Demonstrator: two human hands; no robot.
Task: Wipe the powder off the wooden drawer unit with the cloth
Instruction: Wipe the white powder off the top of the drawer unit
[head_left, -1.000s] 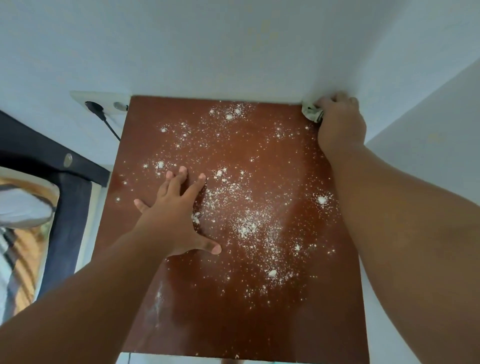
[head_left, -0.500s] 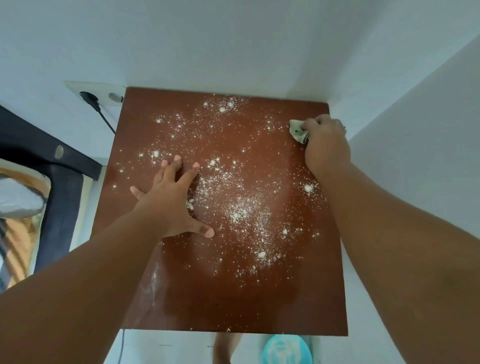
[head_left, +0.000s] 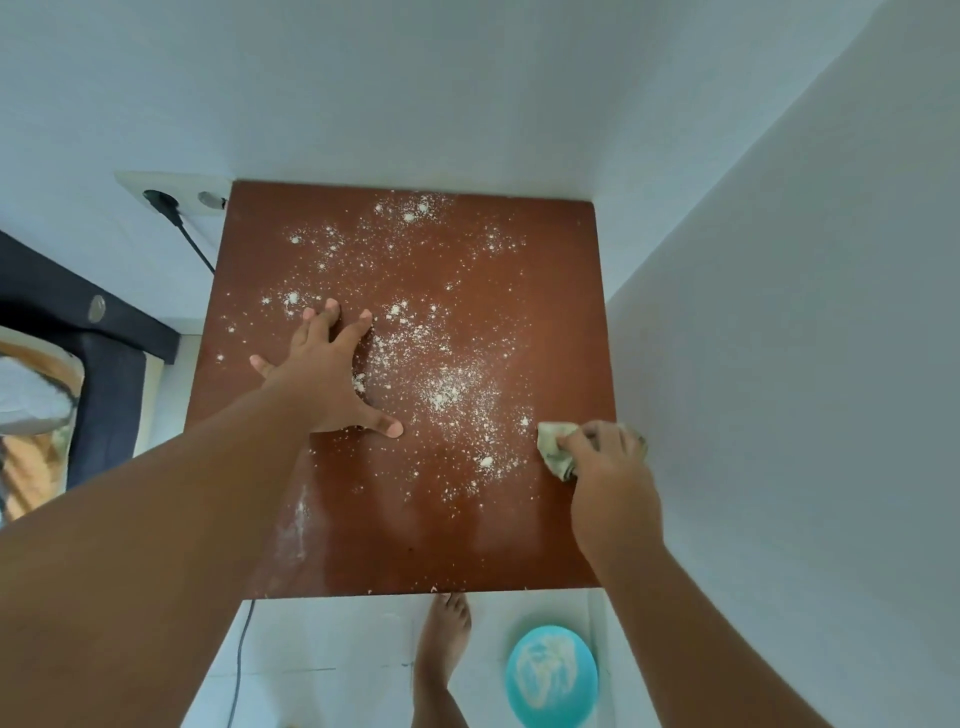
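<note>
The brown wooden drawer unit's top (head_left: 550, 291) fills the middle of the view, seen from above. White powder (head_left: 447, 389) is scattered over its centre and far part; the strip along the right edge looks wiped. My right hand (head_left: 608, 478) is closed on a crumpled pale cloth (head_left: 553, 449) and presses it on the top near the right edge, about halfway down. My left hand (head_left: 324, 379) lies flat with fingers spread on the left-centre of the top, partly on the powder.
White walls close in behind and on the right (head_left: 779, 364). A wall socket with a black plug (head_left: 163, 202) and cable sits at the far left corner. A dark bed frame (head_left: 78, 312) stands left. On the floor below: my bare foot (head_left: 444, 639) and a turquoise bowl (head_left: 550, 675) of powder.
My right hand has dragged the cloth from the far right corner towards me along the right edge, leaving that strip cleaner. My left hand has stayed in place.
</note>
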